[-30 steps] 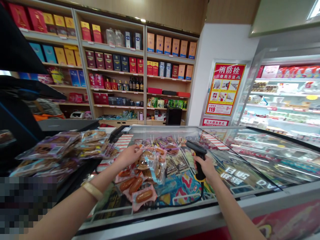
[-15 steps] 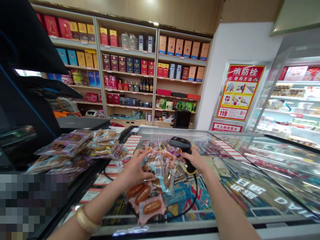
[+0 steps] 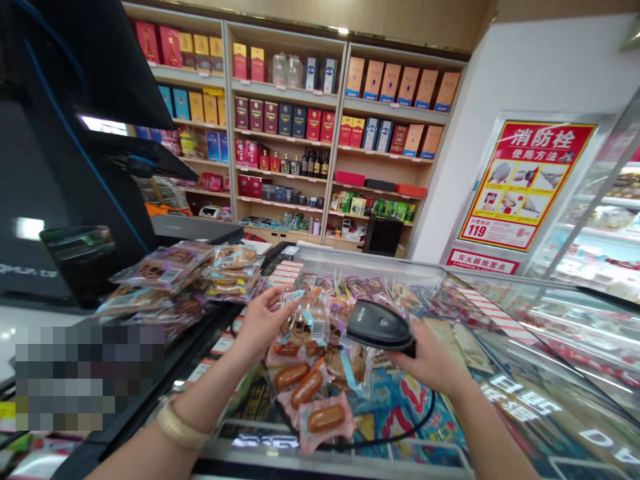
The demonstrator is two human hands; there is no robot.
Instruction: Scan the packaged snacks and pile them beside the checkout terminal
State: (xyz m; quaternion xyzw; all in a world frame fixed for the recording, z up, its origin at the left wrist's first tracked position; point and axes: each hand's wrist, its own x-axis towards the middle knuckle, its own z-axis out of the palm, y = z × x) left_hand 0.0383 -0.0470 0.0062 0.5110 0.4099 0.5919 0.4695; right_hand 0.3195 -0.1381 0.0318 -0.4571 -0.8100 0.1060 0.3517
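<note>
My left hand (image 3: 263, 327) pinches the edge of a clear cookie packet (image 3: 303, 323) with a barcode and light-blue print. My right hand (image 3: 433, 357) is closed around a black barcode scanner (image 3: 380, 325), its head turned toward the packet, a short way to its right. Another cookie packet (image 3: 350, 367) lies below the scanner on the glass. In front of these, several wrapped sausages (image 3: 325, 419) in pinkish packs rest on the glass top. The scanner's grip is mostly hidden by its head and my fingers.
A heap of cookie packets (image 3: 165, 270) sits at the left beside a dark checkout screen (image 3: 100, 60). The scanner's black cable (image 3: 400, 435) loops across the glass freezer top (image 3: 500, 347). Shelves (image 3: 287, 87) with boxes and bottles stand behind.
The scanner has swung from upright to pointing left at the cookie packet. My left hand has raised one packet, and another shows on the glass. The view has turned left.
</note>
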